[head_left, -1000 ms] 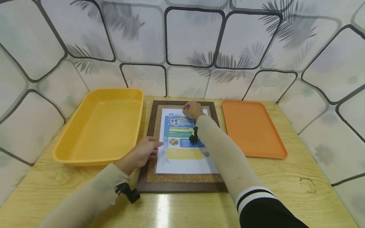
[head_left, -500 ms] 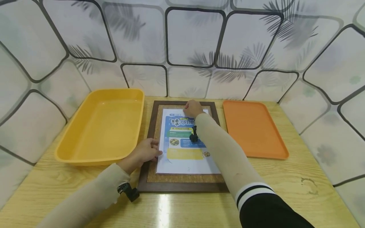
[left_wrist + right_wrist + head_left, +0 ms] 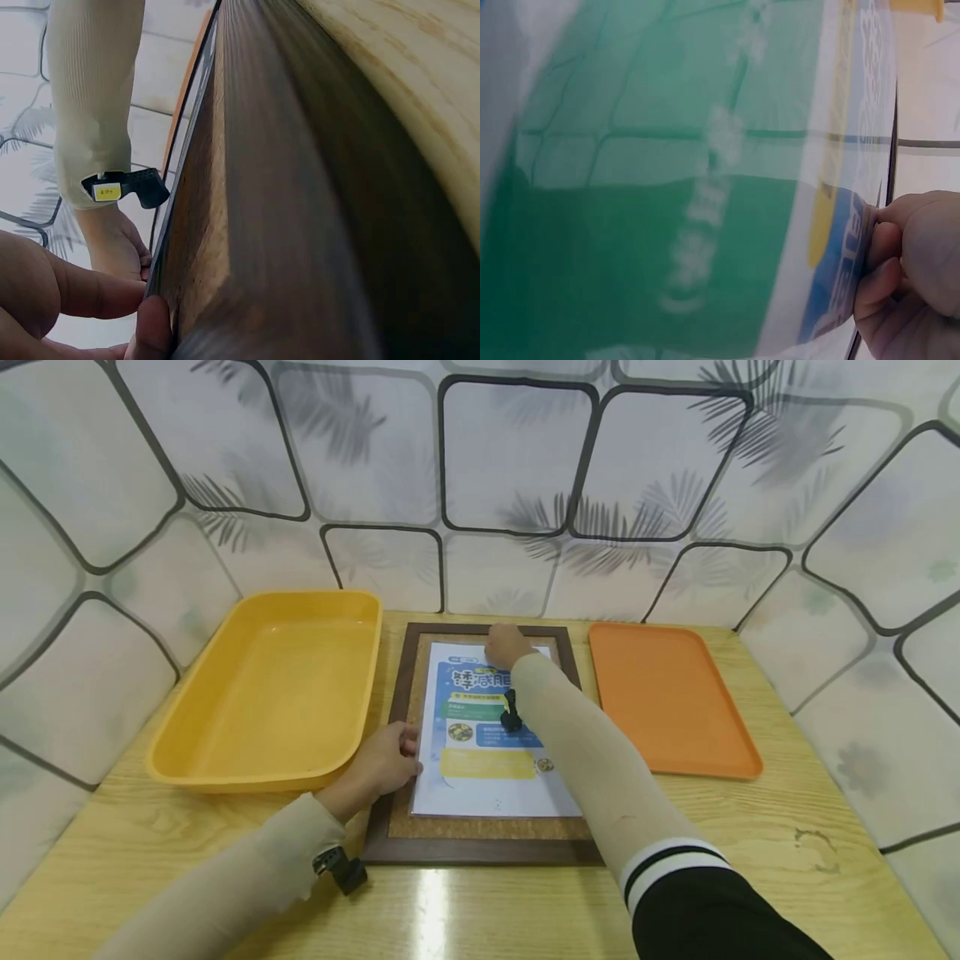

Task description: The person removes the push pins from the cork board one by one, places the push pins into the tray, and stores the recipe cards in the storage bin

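A laminated poster with blue, green and yellow print lies on a cork board that has a dark brown frame. My left hand pinches the poster's left edge; in the left wrist view its thumb and forefinger meet at the sheet's rim. At the top edge of the poster, my right hand has its fingers curled and pressed together on the board. The right wrist view shows those fingers bunched at the printed title. The green pushpin at its fingertips is hidden now.
A deep yellow tray stands left of the board, close to the left forearm. On the right lies a flat orange tray. Behind the wooden table rises a patterned wall.
My left hand has slid slightly and closed on the poster's left edge. The right hand has turned over at the top edge, and the green tip between its fingers is out of sight.
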Demonstrator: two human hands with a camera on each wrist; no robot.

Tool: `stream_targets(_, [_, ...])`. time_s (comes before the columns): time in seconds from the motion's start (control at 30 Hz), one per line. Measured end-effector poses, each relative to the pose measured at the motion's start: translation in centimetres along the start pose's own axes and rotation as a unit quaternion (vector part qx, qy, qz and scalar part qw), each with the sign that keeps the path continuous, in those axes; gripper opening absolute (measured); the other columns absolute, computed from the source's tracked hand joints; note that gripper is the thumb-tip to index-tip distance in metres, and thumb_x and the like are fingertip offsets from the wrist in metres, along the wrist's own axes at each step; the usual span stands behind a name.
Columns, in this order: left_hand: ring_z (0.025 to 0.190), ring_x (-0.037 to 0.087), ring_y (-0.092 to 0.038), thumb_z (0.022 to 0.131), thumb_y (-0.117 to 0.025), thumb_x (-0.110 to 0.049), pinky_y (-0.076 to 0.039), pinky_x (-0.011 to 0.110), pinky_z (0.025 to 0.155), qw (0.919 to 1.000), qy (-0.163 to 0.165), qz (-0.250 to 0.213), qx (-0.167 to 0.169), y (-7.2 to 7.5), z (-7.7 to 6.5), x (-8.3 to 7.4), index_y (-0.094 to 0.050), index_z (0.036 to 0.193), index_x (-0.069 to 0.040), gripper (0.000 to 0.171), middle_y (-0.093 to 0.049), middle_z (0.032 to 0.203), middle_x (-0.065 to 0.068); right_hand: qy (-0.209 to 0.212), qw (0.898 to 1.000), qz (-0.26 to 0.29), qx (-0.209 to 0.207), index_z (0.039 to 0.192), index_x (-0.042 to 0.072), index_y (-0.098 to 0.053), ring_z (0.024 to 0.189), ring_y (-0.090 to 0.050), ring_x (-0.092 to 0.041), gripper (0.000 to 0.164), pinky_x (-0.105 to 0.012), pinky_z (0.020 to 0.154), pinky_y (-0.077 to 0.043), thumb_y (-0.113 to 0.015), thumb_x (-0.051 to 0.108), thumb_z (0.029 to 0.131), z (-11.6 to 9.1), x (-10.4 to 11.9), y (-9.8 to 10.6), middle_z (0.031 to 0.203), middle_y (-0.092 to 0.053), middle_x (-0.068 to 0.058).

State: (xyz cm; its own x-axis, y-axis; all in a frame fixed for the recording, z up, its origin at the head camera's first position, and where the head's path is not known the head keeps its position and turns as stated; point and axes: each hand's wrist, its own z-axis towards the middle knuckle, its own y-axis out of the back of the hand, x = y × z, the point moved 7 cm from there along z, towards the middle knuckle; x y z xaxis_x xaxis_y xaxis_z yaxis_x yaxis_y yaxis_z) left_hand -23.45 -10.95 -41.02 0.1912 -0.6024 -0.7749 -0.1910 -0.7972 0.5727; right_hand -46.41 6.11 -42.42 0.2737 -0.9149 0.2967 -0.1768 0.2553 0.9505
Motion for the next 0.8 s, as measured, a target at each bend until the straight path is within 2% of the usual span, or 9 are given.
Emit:
stream_targets(0.2, [0.088, 0.026, -0.056, 0.081, -0.066, 0.007, -0.051, 0.031, 0.065, 1.0000, -0.001, 0.005, -0.003, 0.05, 0.03, 0.05, -0.050, 0.130, 0.008, 0.051, -0.058, 0.102, 0.015, 0.001, 0.999, -0.025, 0.028, 0.115, -0.005, -0.060, 0.102, -0.061, -0.030, 0.028, -0.041, 0.093, -0.048, -0.042, 0.011, 0.101, -0.15, 0.20, 0.07, 0.112, -0.062, -0.019])
stream_targets(0.53, [0.086, 0.025, -0.056, 0.081, -0.066, 0.007, -0.051, 0.030, 0.063, 1.0000, 0.006, -0.005, 0.004, -0.01, 0.32, 0.47, -0.049, 0.131, 0.007, 0.053, -0.058, 0.102, 0.015, -0.001, 1.000, -0.012, 0.022, 0.115, -0.005, -0.060, 0.096, -0.061, -0.029, 0.030, -0.042, 0.090, -0.049, -0.047, 0.017, 0.101, -0.57, 0.52, 0.31, 0.108, -0.062, -0.019])
stream_targets(0.8, [0.088, 0.025, -0.054, 0.081, -0.067, 0.006, -0.050, 0.030, 0.063, 1.0000, 0.001, 0.006, 0.002, 0.06, 0.36, 0.37, -0.050, 0.131, 0.008, 0.053, -0.057, 0.101, 0.013, -0.008, 0.999, -0.004, 0.039, 0.101, -0.001, -0.063, 0.083, -0.058, -0.024, 0.021, -0.040, 0.085, -0.050, -0.049, 0.014, 0.098, -0.36, 0.66, 0.17, 0.095, -0.062, -0.013])
